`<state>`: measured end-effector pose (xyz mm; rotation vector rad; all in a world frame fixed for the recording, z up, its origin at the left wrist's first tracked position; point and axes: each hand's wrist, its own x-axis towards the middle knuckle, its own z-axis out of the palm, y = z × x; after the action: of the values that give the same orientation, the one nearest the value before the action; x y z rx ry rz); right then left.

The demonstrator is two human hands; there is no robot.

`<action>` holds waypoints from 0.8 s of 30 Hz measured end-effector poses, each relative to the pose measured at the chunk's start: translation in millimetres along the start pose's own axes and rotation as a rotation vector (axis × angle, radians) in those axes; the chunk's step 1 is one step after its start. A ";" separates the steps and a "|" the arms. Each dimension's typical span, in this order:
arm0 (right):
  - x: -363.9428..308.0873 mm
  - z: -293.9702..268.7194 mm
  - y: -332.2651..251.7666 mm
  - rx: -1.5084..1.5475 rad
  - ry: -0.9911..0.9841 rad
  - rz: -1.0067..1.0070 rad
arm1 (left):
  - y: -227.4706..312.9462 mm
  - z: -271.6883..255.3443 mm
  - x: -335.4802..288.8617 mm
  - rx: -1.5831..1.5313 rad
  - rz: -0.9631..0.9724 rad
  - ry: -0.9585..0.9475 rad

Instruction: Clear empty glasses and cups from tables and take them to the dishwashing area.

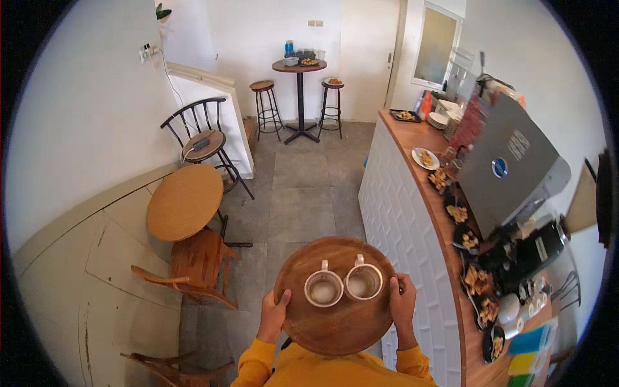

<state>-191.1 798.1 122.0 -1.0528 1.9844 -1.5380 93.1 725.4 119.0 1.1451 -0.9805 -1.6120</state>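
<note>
A round wooden tray [335, 330] is held level in front of me, above the floor. My left hand [273, 312] is closed on its left rim, thumb on top. On the right rim, my right hand [403, 303] grips it the same way. Two light-coloured mugs stand side by side on the tray: the left mug [324, 288] and the right mug [363, 282]. Both handles point away from me. Each mug looks nearly empty, with pale residue at the bottom. The undersides of the tray and my fingers beneath it are hidden.
A wood-topped counter [412, 138] runs along the right, carrying plates of food and a grey machine [509, 161]. To the left are a round table [185, 202], a wooden chair [205, 267] and a black-framed chair [206, 145]. A tall table [300, 66] with two stools stands far ahead.
</note>
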 end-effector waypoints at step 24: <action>549.6 292.3 11.5 0.077 0.087 0.066 | 143.1 72.7 633.6 0.121 -0.098 -0.005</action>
<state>-330.5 192.2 89.3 -0.8951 1.9791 -1.6365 -49.8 87.6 115.0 1.2897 -1.0516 -1.6519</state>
